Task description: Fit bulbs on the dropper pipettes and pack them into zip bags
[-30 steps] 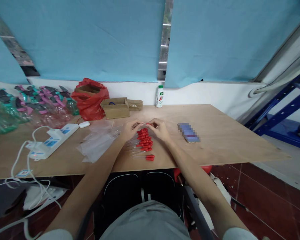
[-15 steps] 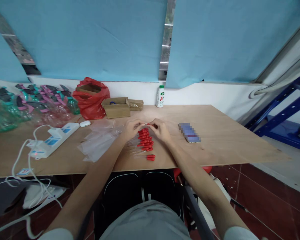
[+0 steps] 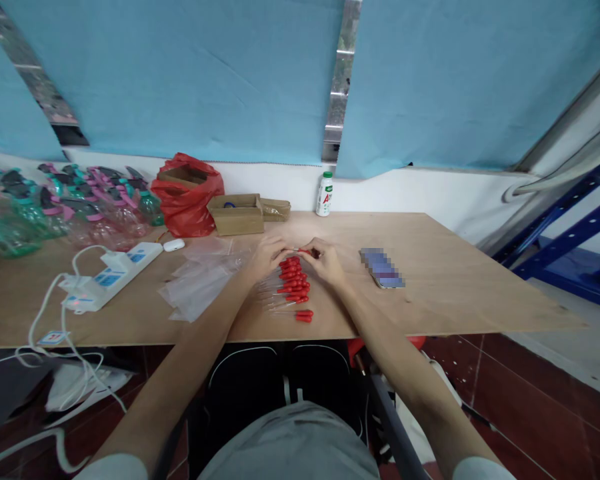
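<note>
Between my two hands is a dropper (image 3: 305, 251) with a red bulb and a thin clear tube. My right hand (image 3: 326, 260) pinches it at the red bulb end. My left hand (image 3: 269, 256) is closed on the tube end, which its fingers mostly hide. Just below the hands, a row of several droppers (image 3: 293, 280) lies on the wooden table, red bulbs to the right and clear tubes to the left. Beside my left forearm, clear plastic bags (image 3: 193, 290) are spread in a loose pile.
A phone (image 3: 383, 268) lies to the right. Behind are a white bottle (image 3: 325, 195) with a green cap, a cardboard box (image 3: 237, 217) and a red plastic bag (image 3: 187, 207). On the left stand several spray bottles (image 3: 97, 227), a power strip (image 3: 115, 273) and a white earphone case (image 3: 174, 245).
More of the dropper's red bulb shows between my hands, and my right fingers have shifted on it. The view has moved slightly. The row of droppers looks the same.
</note>
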The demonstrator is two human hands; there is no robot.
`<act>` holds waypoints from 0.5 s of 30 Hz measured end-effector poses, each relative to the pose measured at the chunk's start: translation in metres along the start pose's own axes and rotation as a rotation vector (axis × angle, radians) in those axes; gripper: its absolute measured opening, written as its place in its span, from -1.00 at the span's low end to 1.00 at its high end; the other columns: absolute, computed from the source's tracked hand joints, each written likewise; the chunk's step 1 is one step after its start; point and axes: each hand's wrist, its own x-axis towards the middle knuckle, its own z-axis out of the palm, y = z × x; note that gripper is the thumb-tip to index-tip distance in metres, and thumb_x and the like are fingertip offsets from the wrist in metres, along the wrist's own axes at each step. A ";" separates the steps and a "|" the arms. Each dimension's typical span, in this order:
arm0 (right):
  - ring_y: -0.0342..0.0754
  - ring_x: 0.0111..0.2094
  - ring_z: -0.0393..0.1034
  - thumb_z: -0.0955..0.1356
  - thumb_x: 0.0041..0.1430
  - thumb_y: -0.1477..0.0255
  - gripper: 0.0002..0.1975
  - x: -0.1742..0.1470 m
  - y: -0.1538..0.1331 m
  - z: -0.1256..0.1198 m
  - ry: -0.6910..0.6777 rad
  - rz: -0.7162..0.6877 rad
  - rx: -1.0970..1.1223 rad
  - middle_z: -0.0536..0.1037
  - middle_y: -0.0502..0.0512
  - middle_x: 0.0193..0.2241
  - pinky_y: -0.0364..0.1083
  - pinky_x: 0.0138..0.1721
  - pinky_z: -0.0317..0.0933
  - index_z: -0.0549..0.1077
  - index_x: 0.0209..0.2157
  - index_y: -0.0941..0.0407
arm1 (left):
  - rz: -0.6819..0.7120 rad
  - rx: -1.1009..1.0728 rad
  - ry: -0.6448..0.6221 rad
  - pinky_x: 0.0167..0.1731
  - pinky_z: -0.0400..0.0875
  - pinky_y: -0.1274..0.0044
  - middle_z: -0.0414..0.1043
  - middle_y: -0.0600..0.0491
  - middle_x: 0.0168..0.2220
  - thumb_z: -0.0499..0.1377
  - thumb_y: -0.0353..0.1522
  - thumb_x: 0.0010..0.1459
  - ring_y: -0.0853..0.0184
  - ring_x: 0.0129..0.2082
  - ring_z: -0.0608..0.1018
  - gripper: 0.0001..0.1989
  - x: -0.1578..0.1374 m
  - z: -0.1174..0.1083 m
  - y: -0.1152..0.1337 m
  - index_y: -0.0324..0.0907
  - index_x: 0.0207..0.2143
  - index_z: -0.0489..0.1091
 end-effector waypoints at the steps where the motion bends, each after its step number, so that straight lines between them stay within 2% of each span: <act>1: -0.05 -0.43 0.28 0.43 0.31 -0.04 -0.55 0.000 0.001 0.000 0.000 -0.003 -0.012 0.49 0.04 -0.44 -0.04 -0.34 0.20 0.61 -0.34 0.08 | 0.006 0.019 -0.004 -0.07 0.32 0.33 0.54 -0.04 -0.26 0.11 -0.15 0.47 0.17 -0.18 0.51 -0.67 0.000 0.000 -0.001 -0.11 -0.22 0.58; 5: -0.04 -0.42 0.29 0.44 0.32 -0.02 -0.57 0.000 0.002 0.000 0.007 -0.004 -0.039 0.49 0.05 -0.44 -0.03 -0.34 0.20 0.60 -0.34 0.07 | 0.007 0.055 -0.009 -0.06 0.30 0.32 0.53 -0.04 -0.26 0.12 -0.17 0.47 0.16 -0.18 0.51 -0.69 0.001 0.003 -0.006 -0.10 -0.20 0.59; 11: -0.08 -0.46 0.25 0.50 0.25 0.01 -0.59 0.001 0.000 0.000 0.009 0.018 0.031 0.48 0.02 -0.44 -0.05 -0.37 0.18 0.60 -0.35 0.09 | 0.015 -0.006 0.009 -0.05 0.30 0.33 0.54 -0.01 -0.28 0.18 -0.16 0.44 0.19 -0.20 0.52 -0.71 0.001 0.002 -0.006 -0.11 -0.24 0.59; 15: -0.09 -0.46 0.25 0.52 0.22 0.00 -0.59 0.003 -0.004 -0.001 0.028 0.025 0.045 0.47 0.01 -0.44 -0.05 -0.36 0.20 0.62 -0.34 0.09 | -0.078 -0.124 0.062 -0.20 0.33 0.40 0.54 0.01 -0.32 0.22 -0.10 0.41 0.25 -0.31 0.50 -0.69 -0.002 0.005 -0.004 -0.13 -0.22 0.59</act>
